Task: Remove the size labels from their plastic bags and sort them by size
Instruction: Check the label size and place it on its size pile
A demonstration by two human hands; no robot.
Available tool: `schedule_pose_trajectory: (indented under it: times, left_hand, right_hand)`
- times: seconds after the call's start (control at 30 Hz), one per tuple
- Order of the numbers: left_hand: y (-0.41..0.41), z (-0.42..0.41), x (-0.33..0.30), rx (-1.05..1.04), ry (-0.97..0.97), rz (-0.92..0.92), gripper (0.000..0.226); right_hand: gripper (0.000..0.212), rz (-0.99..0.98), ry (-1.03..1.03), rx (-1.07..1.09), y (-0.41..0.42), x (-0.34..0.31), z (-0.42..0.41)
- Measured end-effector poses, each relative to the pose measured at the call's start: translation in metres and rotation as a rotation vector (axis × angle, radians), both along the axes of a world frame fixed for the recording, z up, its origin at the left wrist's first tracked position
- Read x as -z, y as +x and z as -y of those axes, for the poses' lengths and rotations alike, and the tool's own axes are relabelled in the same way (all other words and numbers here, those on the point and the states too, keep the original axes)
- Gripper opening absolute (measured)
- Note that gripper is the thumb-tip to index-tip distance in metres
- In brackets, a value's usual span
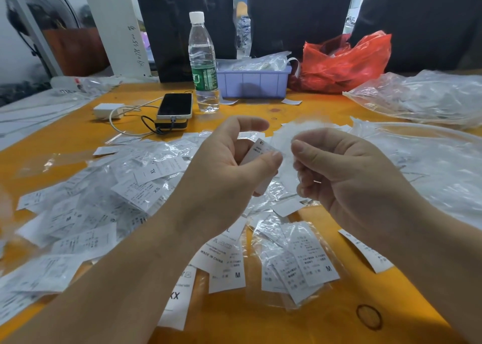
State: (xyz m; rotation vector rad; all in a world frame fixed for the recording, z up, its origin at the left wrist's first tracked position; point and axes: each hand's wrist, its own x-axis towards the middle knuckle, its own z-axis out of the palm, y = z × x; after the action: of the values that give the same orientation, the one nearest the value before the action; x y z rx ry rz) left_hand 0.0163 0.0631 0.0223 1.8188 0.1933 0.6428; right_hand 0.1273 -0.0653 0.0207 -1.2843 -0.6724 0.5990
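Note:
My left hand (234, 161) pinches a small white size label (260, 149) between thumb and fingers, above the middle of the orange table (273, 317). Just to its right, my right hand (347, 169) grips a thin clear plastic bag (287, 137), blurred, that touches the label's end. Many bagged and loose labels (109, 200) lie heaped to the left, marked XL, XS and M. A bagged M bundle (307, 263) lies below my hands, beside loose M labels (229, 268) and one XX label (177, 296).
A water bottle (203, 62), a phone (175, 105) on a power bank with a charger (108, 110), a purple bin (254, 81) and a red bag (347, 62) stand at the back. Empty clear bags (430, 145) pile up at right.

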Motion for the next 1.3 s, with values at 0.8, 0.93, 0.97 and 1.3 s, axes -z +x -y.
schedule_pose_trajectory:
  times: [0.8, 0.93, 0.97, 1.3]
  left_hand:
    - [0.001, 0.0016, 0.0001, 0.081, 0.073, -0.154, 0.034]
    - [0.001, 0.0008, 0.0003, 0.068, 0.092, -0.185, 0.018]
    - [0.0014, -0.0006, 0.0008, 0.062, 0.092, -0.191, 0.012]
    - [0.0006, -0.0003, -0.0006, -0.039, 0.111, -0.187, 0.008]
  right_hand:
    - [0.012, -0.011, -0.067, -0.104, 0.0011, -0.0015, 0.0015]
    - [0.012, 0.02, -0.08, -0.094, 0.0009, -0.0004, 0.0014]
    - [0.013, 0.023, -0.085, -0.089, 0.0013, -0.0004, 0.0015]
    - [0.011, 0.111, -0.095, -0.101, -0.0001, -0.0007, 0.0018]
